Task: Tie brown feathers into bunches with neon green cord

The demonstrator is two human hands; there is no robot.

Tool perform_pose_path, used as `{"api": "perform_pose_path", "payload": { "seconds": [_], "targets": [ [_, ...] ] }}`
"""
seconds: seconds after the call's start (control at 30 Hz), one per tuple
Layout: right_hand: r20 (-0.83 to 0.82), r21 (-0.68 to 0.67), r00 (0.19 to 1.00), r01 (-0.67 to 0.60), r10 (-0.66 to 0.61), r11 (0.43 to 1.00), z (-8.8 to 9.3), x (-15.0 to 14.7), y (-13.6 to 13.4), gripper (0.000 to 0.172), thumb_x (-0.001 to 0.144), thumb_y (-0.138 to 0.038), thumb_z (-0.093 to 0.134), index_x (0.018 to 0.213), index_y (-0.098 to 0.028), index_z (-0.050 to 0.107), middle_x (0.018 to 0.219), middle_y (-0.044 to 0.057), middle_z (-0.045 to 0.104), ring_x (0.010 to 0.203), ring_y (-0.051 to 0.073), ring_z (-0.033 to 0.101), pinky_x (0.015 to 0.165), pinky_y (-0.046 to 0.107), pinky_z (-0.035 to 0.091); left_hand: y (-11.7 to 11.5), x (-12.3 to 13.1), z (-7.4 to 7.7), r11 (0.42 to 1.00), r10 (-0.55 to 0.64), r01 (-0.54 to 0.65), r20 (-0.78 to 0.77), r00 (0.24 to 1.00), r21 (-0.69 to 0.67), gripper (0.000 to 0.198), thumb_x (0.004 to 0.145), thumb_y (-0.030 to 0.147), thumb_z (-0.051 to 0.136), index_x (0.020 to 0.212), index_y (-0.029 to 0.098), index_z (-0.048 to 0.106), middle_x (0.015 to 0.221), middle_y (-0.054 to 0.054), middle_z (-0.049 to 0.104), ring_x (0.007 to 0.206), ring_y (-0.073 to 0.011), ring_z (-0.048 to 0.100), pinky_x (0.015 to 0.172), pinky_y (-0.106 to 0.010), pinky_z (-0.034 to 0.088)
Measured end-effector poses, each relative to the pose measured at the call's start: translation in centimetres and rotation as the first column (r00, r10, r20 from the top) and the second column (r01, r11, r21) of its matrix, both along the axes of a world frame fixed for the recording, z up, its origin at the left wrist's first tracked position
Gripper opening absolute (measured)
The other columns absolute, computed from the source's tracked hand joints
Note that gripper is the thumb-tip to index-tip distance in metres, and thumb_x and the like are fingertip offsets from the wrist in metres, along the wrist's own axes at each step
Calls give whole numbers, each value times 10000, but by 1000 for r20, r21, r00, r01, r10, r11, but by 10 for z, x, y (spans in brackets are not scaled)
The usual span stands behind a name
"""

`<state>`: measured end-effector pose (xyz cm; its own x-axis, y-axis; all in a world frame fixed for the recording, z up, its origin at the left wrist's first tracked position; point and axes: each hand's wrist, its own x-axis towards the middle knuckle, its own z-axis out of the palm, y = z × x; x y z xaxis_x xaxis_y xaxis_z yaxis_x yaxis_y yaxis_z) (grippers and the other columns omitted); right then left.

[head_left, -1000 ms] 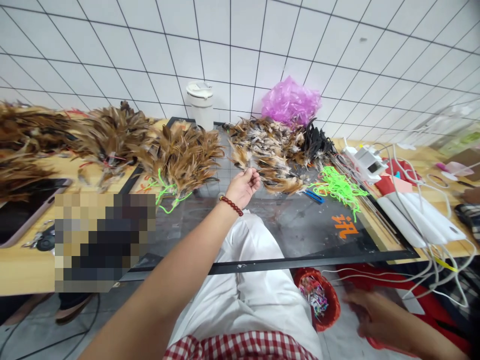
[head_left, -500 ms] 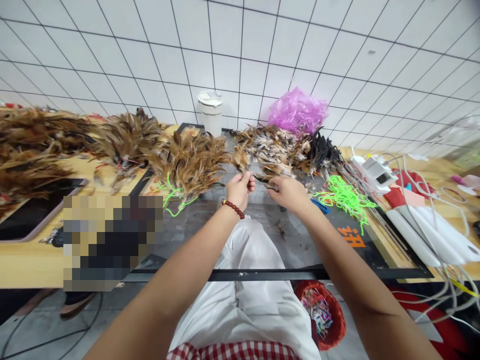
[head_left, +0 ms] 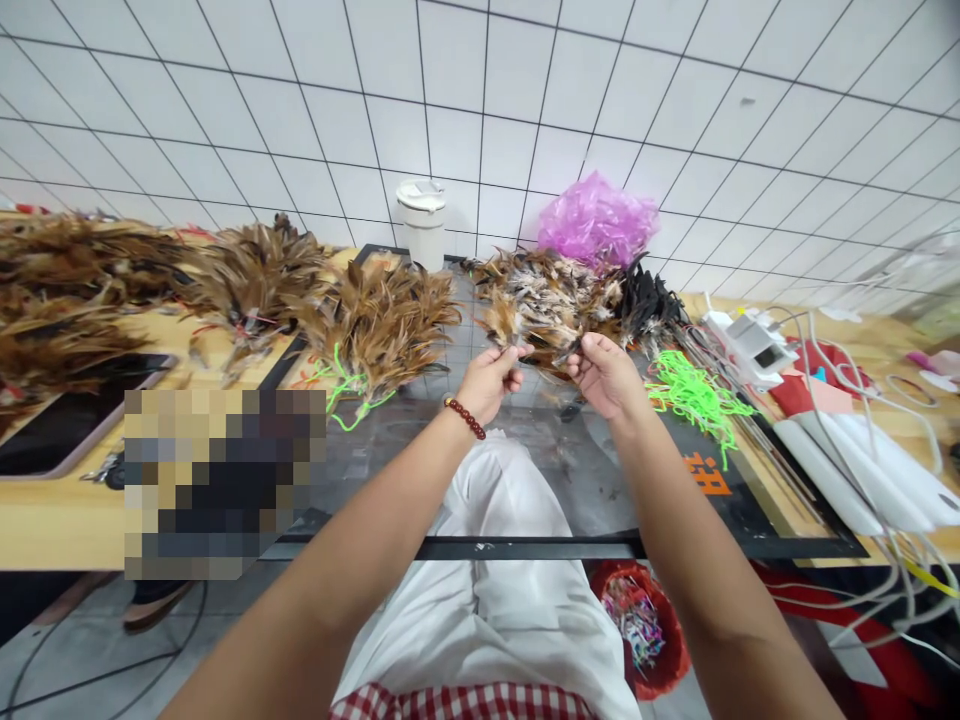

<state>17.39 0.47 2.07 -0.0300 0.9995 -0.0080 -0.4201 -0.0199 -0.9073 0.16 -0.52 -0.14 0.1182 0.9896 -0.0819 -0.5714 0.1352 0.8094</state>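
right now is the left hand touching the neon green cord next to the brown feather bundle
Apart. The head view shows the left hand raised over the dark glass mat, pinching small brown feathers; the neon green cord lies well to its left.

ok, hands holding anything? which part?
Left hand pinches a small feather bunch at its lower stem end. Right hand seems to pinch feathers too; its grip point can't be told.

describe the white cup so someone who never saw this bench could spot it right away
Start at the white tiled wall behind the workbench and follow its base to the middle. There the white cup stands upright behind the brown feather bundle, left of the pink plastic bag. It is the only smooth, lidded cylinder among the feathers and cords.
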Motion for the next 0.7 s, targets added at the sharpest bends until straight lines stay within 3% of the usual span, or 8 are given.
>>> {"api": "perform_pose_path", "payload": {
  "seconds": [0.23,0.33,0.43,0.57,0.7],
  "targets": [
    [-36,-59,994,-106,104,993,-6,-9,-1,357,559,-336,846,714,-192,558,562,-55,624,525,76,609,515,166,509,-5,5,-1,970,-244,241,-95,965,-35,150,764,224,685,759,108,590,567,11,567,487,-78,556,457,-185,447],
    [27,-2,996,-82,82,997,-8,-12,-2,361,559,-376,839,723,-182,583,548,-51,619,500,68,589,486,158,482,-3,6,-2,987,-153,148,-87,984,-54,133,771,209,676,772,112,585,669,-10,625,502,-70,571,468,-185,460],
    [119,91,993,10,-21,996,-10,-15,-2,348,580,-403,819,726,-177,599,534,-45,618,475,63,566,475,160,460,-2,6,-1,997,-25,18,-112,993,-71,109,795,201,649,791,105,598,803,-49,674,528,-64,595,479,-181,462],
    [115,98,990,70,-81,993,-14,-20,-3,371,571,-424,812,742,-186,585,557,-46,624,505,93,600,533,217,509,-5,6,3,990,-93,74,-154,984,-122,110,818,190,620,782,88,603,767,-79,683,619,-128,665,560,-223,515],
    [133,77,990,33,-43,997,-15,-23,-4,380,581,-432,804,758,-189,571,567,-40,625,526,113,619,559,248,521,-6,8,4,988,-119,101,-156,981,-120,104,802,178,642,768,86,606,682,-64,672,594,-113,645,582,-224,522]
  ]
}}
